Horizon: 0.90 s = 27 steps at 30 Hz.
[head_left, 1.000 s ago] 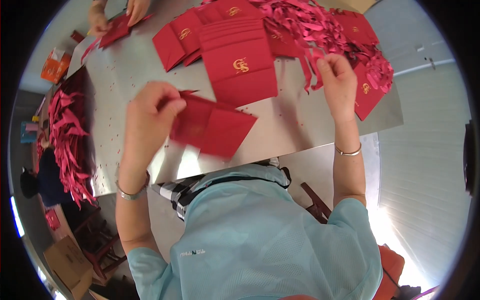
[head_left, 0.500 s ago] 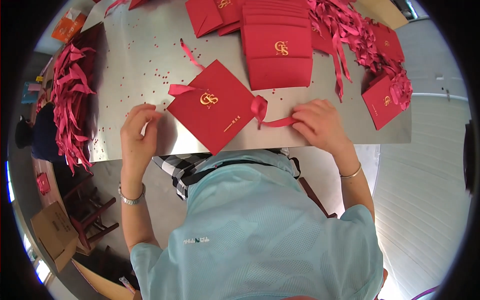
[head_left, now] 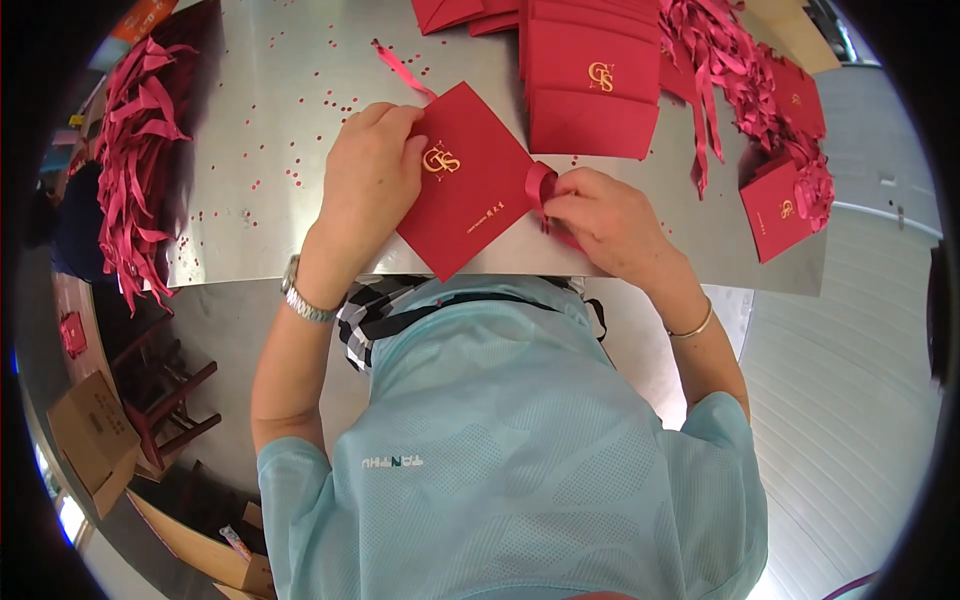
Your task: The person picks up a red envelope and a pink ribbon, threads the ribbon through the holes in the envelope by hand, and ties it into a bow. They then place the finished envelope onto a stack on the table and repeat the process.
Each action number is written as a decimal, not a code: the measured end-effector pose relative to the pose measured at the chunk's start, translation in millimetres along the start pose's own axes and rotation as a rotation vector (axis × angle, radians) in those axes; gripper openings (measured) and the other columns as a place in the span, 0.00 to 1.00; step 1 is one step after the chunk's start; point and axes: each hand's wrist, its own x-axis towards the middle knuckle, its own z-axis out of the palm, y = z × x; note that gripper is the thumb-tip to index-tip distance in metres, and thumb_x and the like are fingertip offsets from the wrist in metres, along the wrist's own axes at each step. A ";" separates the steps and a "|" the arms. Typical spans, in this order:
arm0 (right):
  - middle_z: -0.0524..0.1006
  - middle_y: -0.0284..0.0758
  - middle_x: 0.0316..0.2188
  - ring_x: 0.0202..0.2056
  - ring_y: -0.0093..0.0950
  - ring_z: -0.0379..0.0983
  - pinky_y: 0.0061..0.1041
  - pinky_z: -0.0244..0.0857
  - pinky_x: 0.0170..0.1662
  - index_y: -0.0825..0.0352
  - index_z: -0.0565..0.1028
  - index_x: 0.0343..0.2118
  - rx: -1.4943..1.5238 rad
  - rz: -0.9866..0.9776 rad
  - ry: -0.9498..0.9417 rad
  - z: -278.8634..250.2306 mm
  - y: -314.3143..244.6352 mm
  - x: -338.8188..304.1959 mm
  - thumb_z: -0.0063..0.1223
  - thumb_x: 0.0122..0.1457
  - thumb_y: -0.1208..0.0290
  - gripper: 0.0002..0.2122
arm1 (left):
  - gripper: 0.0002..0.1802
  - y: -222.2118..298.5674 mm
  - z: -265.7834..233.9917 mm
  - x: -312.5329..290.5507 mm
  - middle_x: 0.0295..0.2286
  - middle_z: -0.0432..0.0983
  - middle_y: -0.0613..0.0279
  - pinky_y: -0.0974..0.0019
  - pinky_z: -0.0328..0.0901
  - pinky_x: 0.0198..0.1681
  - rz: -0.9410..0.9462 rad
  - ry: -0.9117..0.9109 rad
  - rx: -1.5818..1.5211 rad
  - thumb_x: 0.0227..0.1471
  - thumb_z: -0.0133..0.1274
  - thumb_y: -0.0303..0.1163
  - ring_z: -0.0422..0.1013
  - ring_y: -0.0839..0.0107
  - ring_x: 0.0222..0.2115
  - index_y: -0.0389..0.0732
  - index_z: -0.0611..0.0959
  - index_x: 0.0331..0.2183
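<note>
A red paper gift bag (head_left: 462,205) with gold lettering lies flat and turned cornerwise on the metal table. My left hand (head_left: 372,175) is at its upper left edge, fingers curled in and covering the spot where a ribbon comes out; what the fingertips grip is hidden. At the right corner, a red ribbon (head_left: 538,184) loops up from the bag, and my right hand (head_left: 608,222) pinches it. Another ribbon end (head_left: 400,68) sticks out beyond the bag's far left edge.
A stack of red bags (head_left: 592,120) lies beyond my right hand. Heaps of ribbon hang from bags on the left (head_left: 140,150) and the far right (head_left: 715,60). One bag (head_left: 775,215) rests near the right edge. Small red dots (head_left: 295,160) litter the metal table (head_left: 260,225).
My left hand has moved right and away from me onto the bag's left edge, over the ribbon there. My right hand has shifted left, close to the bag's right corner.
</note>
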 end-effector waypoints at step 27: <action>0.79 0.36 0.29 0.28 0.26 0.75 0.25 0.67 0.30 0.69 0.75 0.35 -0.837 0.113 0.275 -120.3 31.6 30.9 0.51 0.58 0.77 0.04 | 0.14 -1.6 -5.7 7.9 0.27 0.78 0.51 0.57 0.68 0.35 -0.218 -0.204 -0.316 0.46 0.58 0.31 0.75 0.54 0.31 0.38 0.79 0.37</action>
